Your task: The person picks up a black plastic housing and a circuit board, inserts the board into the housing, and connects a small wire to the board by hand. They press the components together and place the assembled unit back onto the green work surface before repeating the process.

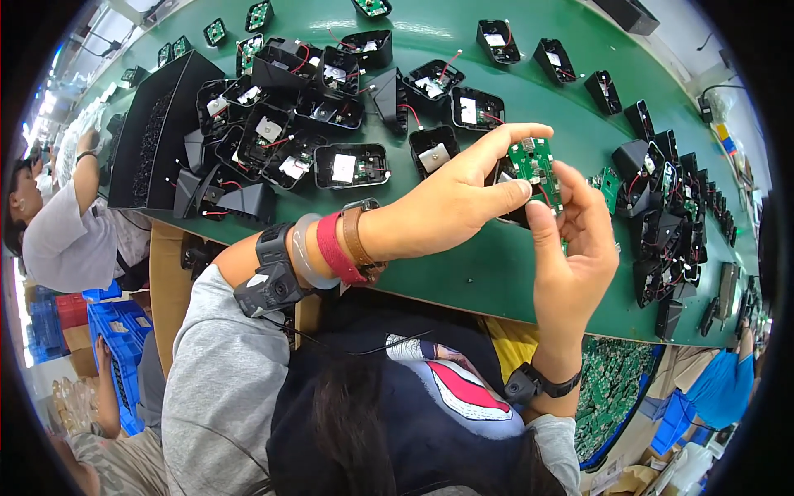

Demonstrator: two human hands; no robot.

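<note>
left hand (478,186) and right hand (576,236) pinch green circuit board (538,168) by its edges, above desk (442,279).
grip likely leaves component face clear; open black housing (381,159) on left lies face up, probably for access.

A pale-shirted person (66,240) is beside the desk (447,285) at left; a red box (72,311) stands near a blue crate (126,368).

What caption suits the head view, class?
Left hand and right hand hold a green circuit board over a green table.
</note>
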